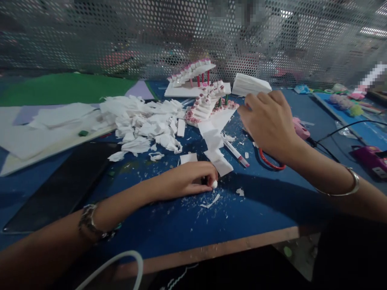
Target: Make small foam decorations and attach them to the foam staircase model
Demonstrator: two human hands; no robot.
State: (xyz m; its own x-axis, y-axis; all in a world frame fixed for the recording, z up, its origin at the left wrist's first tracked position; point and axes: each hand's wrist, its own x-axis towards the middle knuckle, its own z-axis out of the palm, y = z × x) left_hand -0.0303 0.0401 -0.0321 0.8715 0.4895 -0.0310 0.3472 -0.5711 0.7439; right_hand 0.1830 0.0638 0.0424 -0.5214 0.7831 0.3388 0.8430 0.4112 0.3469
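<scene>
Markings on the white pen and on the purple device at the right are too small to read. The desk has a blue, scrap-littered top with a brown front edge and stands against a perforated metal panel. Of the hands, the left hand pinches a small white ball just above the desk near its front edge; the right hand is raised with curled fingers, its grip indeterminable.
</scene>
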